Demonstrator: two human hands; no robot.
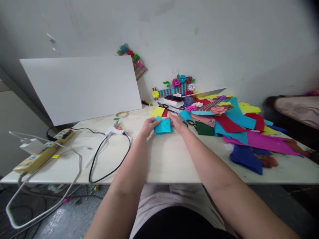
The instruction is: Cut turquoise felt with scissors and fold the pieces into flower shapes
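Blue sheet: I see 1 small turquoise sheet [163, 126], folded over on itself, low on the table [169, 159] near its middle, between my 2 hands.
Left hand: my left hand [149, 126] is closed on the sheet's left edge, fingers curled over it.
Right hand: my right hand [177, 123] pinches the right edge; I cannot see the fingertips behind the sheet.
Handling: I judge it very light, thin and soft, felt or craft paper. It will sag if I hold it by 1 corner, and it creases easily. It is not fragile or slippery.
Where to hold: I think the 2 opposite side edges are best, close to the fold, with a light pinch that keeps the layers together.
Just beside: a yellow scrap [158, 112] lies right behind the sheet, and black-handled scissors [190, 122] are near my right hand.
Right side: a loose pile of coloured sheets [239, 129] spreads over that end of the table.
Left side: a glue gun [116, 130] with a black cord lies there, and a yellow power strip [45, 149] sits by the table's edge.
Back: a white board [82, 88] leans on the wall, with paper flowers [178, 83] near it.
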